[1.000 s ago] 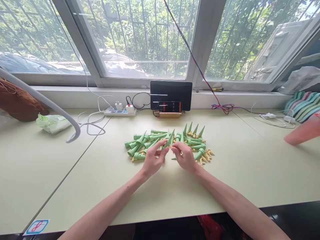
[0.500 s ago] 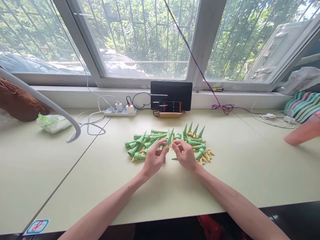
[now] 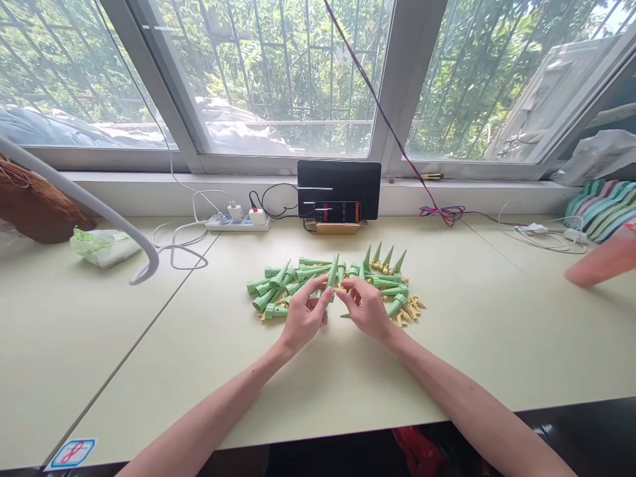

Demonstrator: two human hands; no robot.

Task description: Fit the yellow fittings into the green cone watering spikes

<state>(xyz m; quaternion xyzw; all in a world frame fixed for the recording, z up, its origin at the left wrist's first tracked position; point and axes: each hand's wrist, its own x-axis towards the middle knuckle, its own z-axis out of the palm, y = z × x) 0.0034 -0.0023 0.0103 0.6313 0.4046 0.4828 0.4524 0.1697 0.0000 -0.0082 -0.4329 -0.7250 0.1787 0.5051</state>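
My left hand (image 3: 302, 319) pinches a green cone-shaped spike (image 3: 332, 273) by its lower end, tip pointing up. My right hand (image 3: 368, 310) is just to its right, fingers curled and pinched on a small yellow piece (image 3: 341, 289) at the base of the spike. Both hands hover over a pile of green spikes (image 3: 282, 286) lying on the pale desk (image 3: 348, 371). Three green spikes (image 3: 385, 255) stand upright at the back of the pile. Small yellow pieces (image 3: 410, 310) are scattered to the right of my right hand.
A tablet (image 3: 339, 189) with a phone (image 3: 338, 212) on a stand sits by the window sill. A power strip (image 3: 237, 220) with cables lies to its left. A wipes packet (image 3: 102, 244) and white lamp neck (image 3: 99, 212) are left. A pink object (image 3: 603, 262) lies right.
The green spike in my left hand has tilted from leaning right to nearly upright. My right hand's fingers have shifted slightly at its base.
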